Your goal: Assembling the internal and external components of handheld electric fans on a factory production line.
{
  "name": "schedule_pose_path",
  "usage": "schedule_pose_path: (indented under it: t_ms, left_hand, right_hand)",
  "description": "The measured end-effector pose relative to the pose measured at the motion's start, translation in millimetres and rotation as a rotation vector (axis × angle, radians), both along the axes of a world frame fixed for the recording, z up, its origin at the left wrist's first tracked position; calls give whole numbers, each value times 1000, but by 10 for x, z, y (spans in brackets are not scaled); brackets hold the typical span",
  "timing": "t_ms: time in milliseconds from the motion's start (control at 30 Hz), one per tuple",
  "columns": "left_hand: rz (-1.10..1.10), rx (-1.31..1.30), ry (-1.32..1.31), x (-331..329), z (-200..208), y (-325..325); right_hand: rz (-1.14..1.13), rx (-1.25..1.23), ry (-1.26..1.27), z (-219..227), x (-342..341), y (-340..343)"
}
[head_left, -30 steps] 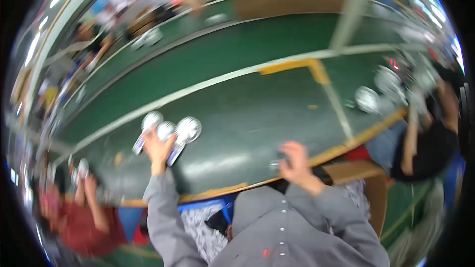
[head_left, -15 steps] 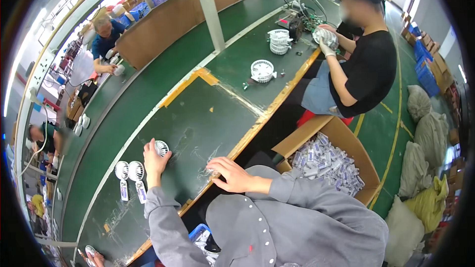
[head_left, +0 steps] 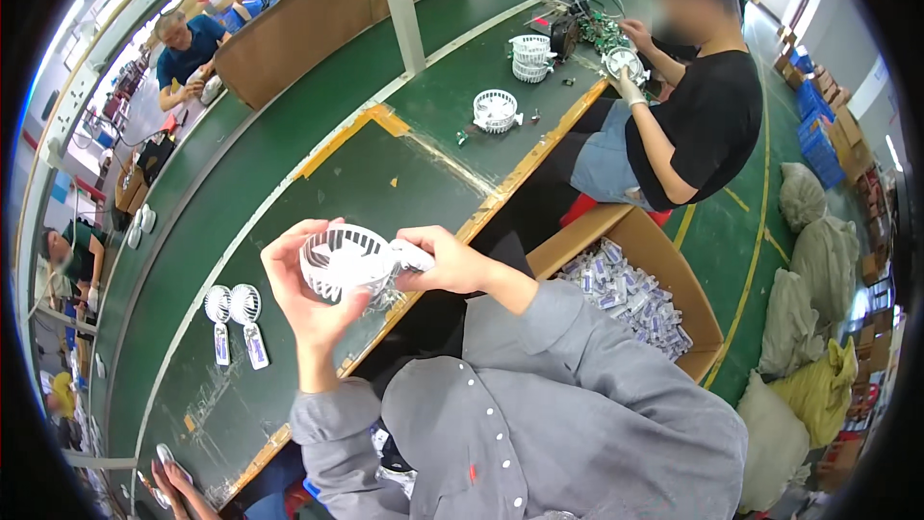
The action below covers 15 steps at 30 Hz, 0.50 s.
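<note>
Currently left hand (head_left: 313, 320) grips the round side of a white fan (head_left: 346, 260), right hand (head_left: 443, 265) grips its other end; fan's up over the bench (head_left: 332, 197), near its wooden edge (head_left: 539, 162). Two other fans (head_left: 245, 304) lie apart at left, bare bench beyond the hands toward yellow tape (head_left: 337, 140)

1 white, round, slatted fan (head_left: 348, 258) is held up between left hand (head_left: 306, 306) and right hand (head_left: 445, 261).

The left hand (head_left: 314, 316) cups, fingers (head_left: 278, 256) curved, facing the right hand (head_left: 450, 262), its wrist angled inward.
</note>
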State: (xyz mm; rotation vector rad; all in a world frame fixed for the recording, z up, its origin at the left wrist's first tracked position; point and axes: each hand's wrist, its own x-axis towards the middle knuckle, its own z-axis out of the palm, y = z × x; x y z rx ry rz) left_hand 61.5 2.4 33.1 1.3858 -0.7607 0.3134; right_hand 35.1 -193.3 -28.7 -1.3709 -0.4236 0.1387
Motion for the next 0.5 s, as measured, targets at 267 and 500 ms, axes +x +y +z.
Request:
schedule_pose_path:
  t_ms: [267,500]
  left_hand:
    - [338,117,218,87,-517,122]
    - [35,463,-27,-51,-648,-400]
  right_hand:
    - [162,804,209,-233,64,-645]
    - [332,485,108,-130,127,-464]
